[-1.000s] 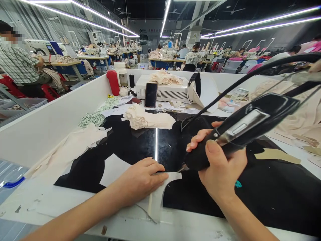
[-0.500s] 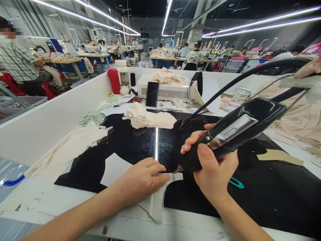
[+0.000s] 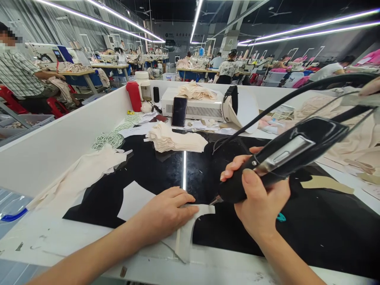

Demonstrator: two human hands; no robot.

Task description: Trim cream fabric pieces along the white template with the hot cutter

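We grip the cutter in our right hand, its tip touching the pale strip that our flat, spread left hand pins to the black board so it cannot slide; beyond the strip, a stack of cut pieces lies loose, in no bin.

Your left hand covers much of the pale fabric piece, so you can't see its full outline. The cutting tool's tip is too small to make out, and its cord runs off the right edge.
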